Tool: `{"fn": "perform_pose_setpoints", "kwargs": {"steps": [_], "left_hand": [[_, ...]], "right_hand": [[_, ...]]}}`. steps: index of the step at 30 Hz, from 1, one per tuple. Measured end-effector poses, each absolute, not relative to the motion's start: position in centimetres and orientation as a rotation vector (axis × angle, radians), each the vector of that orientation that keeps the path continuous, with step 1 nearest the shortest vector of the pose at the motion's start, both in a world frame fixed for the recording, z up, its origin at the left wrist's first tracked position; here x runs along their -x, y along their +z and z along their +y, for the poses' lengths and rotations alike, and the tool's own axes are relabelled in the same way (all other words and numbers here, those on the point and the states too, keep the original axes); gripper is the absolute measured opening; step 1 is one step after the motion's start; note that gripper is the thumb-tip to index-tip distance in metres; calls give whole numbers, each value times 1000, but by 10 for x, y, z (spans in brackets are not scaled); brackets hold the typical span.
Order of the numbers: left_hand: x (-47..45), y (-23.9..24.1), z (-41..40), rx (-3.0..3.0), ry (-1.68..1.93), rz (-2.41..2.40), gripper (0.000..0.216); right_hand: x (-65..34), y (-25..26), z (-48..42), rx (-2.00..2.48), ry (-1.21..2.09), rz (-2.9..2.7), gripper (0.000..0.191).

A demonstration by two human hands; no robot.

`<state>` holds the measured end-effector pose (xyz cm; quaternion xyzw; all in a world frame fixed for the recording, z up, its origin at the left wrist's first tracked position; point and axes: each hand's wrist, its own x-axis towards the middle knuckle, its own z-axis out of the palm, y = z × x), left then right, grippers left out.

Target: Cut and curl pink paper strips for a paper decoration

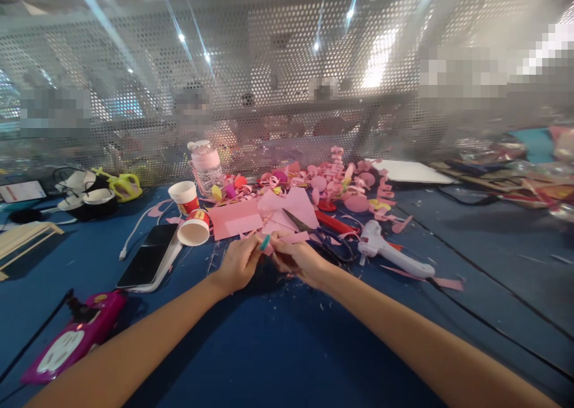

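Nearest on the blue tabletop (269,354), a purple power strip (96,321) lies at eight o'clock from the hands. The left hand (240,263) and right hand (301,258) meet mid-scene, fingers pinched narrow on a pink strip (295,237). The glue gun (397,252) lies at three. At ten, one cup (194,228) is tipped, pale inside showing; another cup (183,196) stands upright behind. Toward eleven stands a bottle (206,167); I can't make out its contents.

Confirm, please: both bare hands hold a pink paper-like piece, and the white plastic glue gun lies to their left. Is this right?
Not left: the glue gun lies to their right, as the head view shows. The left hand and right hand do hold the piece.
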<state>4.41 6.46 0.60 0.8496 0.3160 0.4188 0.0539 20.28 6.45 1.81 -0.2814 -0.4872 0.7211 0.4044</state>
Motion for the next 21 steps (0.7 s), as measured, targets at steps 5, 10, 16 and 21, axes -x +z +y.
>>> {"fn": "perform_pose_setpoints", "kwargs": {"steps": [5, 10, 16, 21], "left_hand": [[-42, 7, 68, -2755, 1406, 790, 21], [-38, 5, 69, -2936, 1508, 744, 15], [-39, 9, 65, -3029, 1509, 851, 27], [-44, 11, 64, -3077, 1432, 1102, 51]], "right_hand": [[-208, 13, 70, 753, 2023, -1292, 38], [-211, 17, 70, 546, 2299, -1346, 38], [-208, 17, 69, 538, 2198, -1233, 35], [-202, 22, 66, 765, 1832, -1246, 36]]}}
